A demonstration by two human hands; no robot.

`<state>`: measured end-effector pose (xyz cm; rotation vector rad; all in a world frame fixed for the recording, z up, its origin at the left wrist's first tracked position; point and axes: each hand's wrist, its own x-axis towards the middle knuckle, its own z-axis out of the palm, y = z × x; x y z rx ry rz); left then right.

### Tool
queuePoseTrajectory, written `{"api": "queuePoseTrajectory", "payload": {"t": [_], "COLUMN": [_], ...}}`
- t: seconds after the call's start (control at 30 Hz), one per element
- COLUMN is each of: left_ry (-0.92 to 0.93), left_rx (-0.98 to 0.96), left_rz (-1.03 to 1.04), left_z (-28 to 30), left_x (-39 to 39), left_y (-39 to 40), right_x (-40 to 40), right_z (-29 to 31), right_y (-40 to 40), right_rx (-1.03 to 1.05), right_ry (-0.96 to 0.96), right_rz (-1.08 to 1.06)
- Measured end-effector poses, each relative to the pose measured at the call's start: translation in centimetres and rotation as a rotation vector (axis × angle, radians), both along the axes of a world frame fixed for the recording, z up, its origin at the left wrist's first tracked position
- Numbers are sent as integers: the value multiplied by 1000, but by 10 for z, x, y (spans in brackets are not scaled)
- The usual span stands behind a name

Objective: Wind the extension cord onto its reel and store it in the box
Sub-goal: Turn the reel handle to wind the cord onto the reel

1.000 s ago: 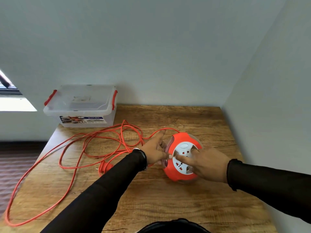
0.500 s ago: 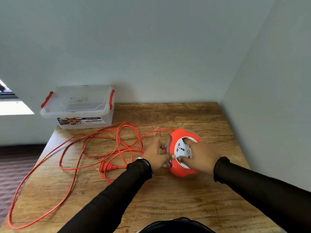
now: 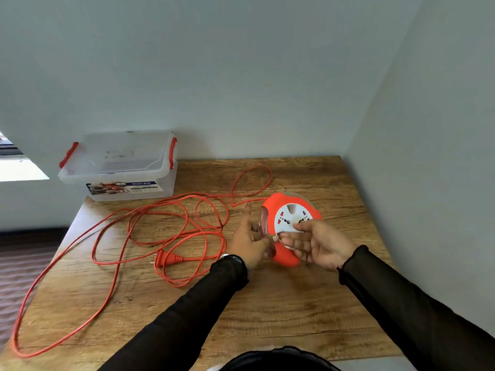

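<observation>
So the orange cord reel (image 3: 290, 228) sits tipped up on its edge on the wooden tabletop (image 3: 281, 303), right side, white socket face pointing up toward the camera. The left hand (image 3: 247, 241) is against the reel's left side, index finger pointing away and thumb at the rim; how tight that grip is I honestly can't tell, since the reel hides the other fingers. The right hand (image 3: 316, 243) is at the front of the socket face, palm turned up, fingers loosely bent with the tips on the white face, so a released grip rather than a clamp.

The orange extension cord (image 3: 150, 231) is mostly unwound, sprawled in loose loops across the left half of the tabletop, with one long loop trailing to the near left corner. Another loop curls behind the reel. Its plug (image 3: 167, 259) lies flat among the loops, just left of the left wrist.

The clear plastic storage box (image 3: 120, 167) with red latches sits at the far left corner, lid on, well apart from the reel.
</observation>
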<state>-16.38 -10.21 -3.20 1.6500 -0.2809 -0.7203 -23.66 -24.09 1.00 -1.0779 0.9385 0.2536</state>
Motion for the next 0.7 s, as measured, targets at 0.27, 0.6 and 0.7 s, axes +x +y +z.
{"api": "queuePoseTrajectory", "payload": {"t": [0.27, 0.6, 0.7], "left_ry": [-20, -115, -131], "left_rx": [100, 232, 254], "left_rz": [-104, -334, -367], "left_z": [16, 36, 36], "left_x": [22, 33, 35], "left_y": [10, 3, -1], "right_x": [-23, -3, 4], "right_z": [6, 32, 28], "right_y": [-41, -41, -34], "right_rx": [-1634, -1775, -1791], "right_ry": [-245, -187, -162], "right_rz": [1102, 1849, 1804]}}
